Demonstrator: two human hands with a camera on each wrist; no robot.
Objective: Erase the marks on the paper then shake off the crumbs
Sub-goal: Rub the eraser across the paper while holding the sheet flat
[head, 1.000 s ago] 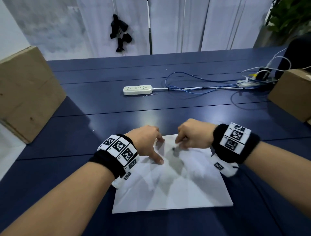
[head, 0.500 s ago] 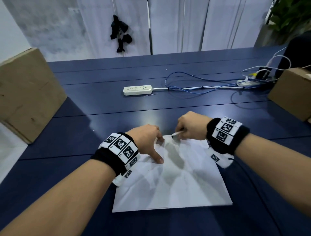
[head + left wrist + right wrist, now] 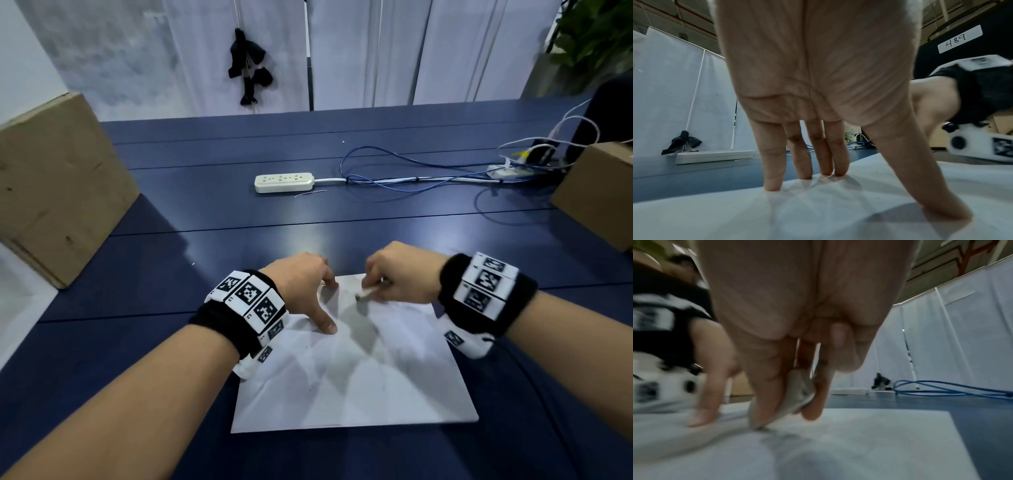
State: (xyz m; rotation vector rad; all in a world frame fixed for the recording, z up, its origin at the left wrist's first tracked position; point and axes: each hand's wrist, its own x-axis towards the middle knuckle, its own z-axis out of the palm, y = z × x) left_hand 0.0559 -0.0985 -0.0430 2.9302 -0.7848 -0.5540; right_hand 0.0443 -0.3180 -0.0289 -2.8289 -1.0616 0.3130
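Dark blue desk (image 3: 394,240) carries the paper (image 3: 359,383), lying flat near its front edge w/ faint grey marks. Left hand (image 3: 301,284): fingers (image 3: 772,178) straight, spread, tips pressing the sheet's far-left part, holding nothing. Right hand (image 3: 397,277): fingers curled, pinching the eraser (image 3: 797,395), its tip on the paper near the far edge. Risk, as I judge it: rubbing away from the pinned spot could buckle or tear the thin sheet; a worn eraser may smear graphite.
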